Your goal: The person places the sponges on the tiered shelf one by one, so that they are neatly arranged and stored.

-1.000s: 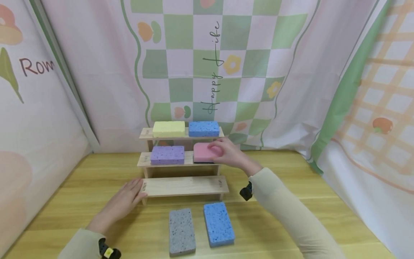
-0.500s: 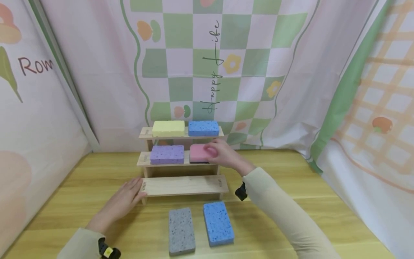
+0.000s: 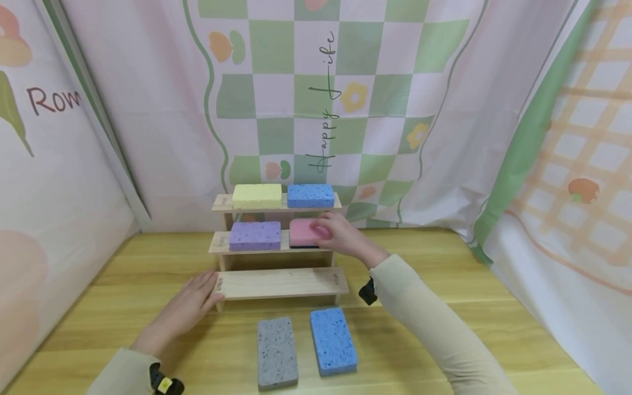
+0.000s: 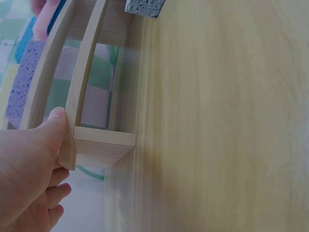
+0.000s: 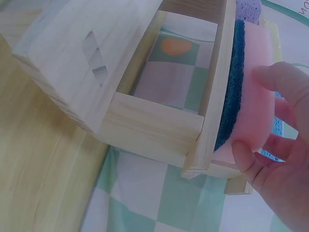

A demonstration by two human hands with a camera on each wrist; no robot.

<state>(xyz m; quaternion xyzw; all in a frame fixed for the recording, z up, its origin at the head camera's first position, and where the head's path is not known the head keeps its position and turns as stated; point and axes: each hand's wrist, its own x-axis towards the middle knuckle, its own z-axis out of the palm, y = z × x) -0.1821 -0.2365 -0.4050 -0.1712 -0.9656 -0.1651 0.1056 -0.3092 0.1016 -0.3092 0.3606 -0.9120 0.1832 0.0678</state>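
A pink sponge (image 3: 302, 232) with a dark scouring layer underneath lies on the middle step of a wooden tiered rack (image 3: 281, 283). My right hand (image 3: 343, 236) pinches it at its right end, thumb and fingers bent over its edges in the right wrist view. To its left on that step is a purple sponge (image 3: 255, 236). My left hand (image 3: 190, 304) holds the left end of the lowest step; in the left wrist view the board end sits between thumb (image 4: 55, 118) and fingers. The top step bears a yellow sponge (image 3: 257, 196) and a blue sponge (image 3: 310, 196).
In front of the rack, a grey sponge (image 3: 277, 353) and another blue sponge (image 3: 333, 341) lie flat on the wood-grain table (image 3: 419, 340). A checkered cloth (image 3: 316, 109) hangs behind the rack, with further cloths at both sides.
My right hand has slid the pink sponge a little left, toward the purple one, and has stayed there over the last half second. The left hand keeps its place on the rack.
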